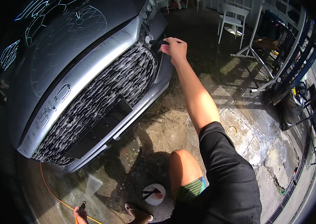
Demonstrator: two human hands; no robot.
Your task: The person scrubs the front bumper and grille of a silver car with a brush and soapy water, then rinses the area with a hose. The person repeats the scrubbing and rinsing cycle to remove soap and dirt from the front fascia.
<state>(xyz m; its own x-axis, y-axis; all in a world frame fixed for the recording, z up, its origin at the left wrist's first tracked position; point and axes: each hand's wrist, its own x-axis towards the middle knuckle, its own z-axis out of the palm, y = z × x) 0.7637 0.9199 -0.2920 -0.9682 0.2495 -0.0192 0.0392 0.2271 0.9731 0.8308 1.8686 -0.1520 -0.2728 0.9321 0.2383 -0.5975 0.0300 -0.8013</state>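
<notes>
My right hand (175,49) is stretched out to the far corner of a silver car (110,53), gripping a black-handled brush (155,42). White foam covers the brush's head, which meets the car near the end of the front grille (99,103). Streaks of foam lie all over that grille. Low at the left, my left hand (80,215) holds a black spray nozzle (82,205) on an orange hose (52,193). A pale fan of spray (93,185) leaves the nozzle towards the wet floor.
Beside my foot (138,213) stands a white bucket (159,202) with dark-handled tools in it. A white chair (232,21), a metal-framed rack (282,60) and a black rubbish bag (291,112) are to the right. The concrete floor (166,126) is wet and cracked.
</notes>
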